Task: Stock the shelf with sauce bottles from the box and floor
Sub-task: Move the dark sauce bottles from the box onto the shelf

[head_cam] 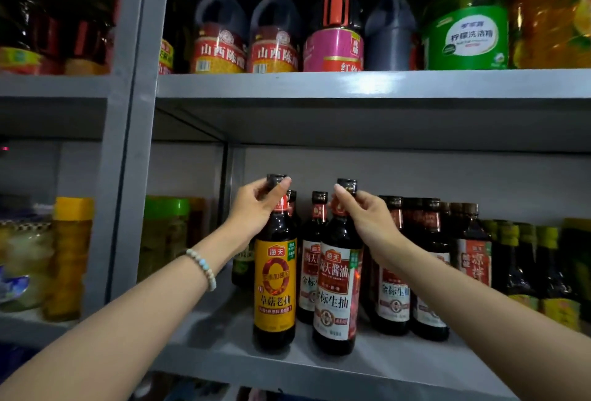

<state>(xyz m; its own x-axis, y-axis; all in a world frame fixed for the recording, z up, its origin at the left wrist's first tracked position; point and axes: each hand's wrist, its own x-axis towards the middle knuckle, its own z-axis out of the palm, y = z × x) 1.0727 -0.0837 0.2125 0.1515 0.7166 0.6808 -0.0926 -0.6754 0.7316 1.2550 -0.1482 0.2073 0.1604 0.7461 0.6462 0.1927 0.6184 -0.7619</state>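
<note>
1. Yellow-label sauce bottle (275, 285): upright, base on the middle shelf (224, 346) near the front edge, left end of the bottle group.
2. Left hand (256, 205): pinches this bottle's neck just under the black cap. The thumb lies across the front and the other fingers curl behind. There is a bead bracelet (203, 268) on the wrist.
3. Red-and-white-label sauce bottle (337, 292): upright, just beside the yellow one and not touching it, also at the front of the same shelf.
4. Right hand (367, 218): pinches this bottle's neck below the cap, thumb on the left side, fingers wrapped round the right.
5. Behind and between the two: another red-label bottle (311, 260), further back on the shelf.
6. To the right: a tight row of similar dark bottles (395, 288), then dark bottles with yellow-green neck wraps (524, 260).
7. Upper shelf (351, 84): large dark jugs (219, 36) and a green detergent tub (467, 36).
8. Left bay: a yellow-lid jar (68, 256) and a green-lid jar (164, 234), both blurred.
</note>
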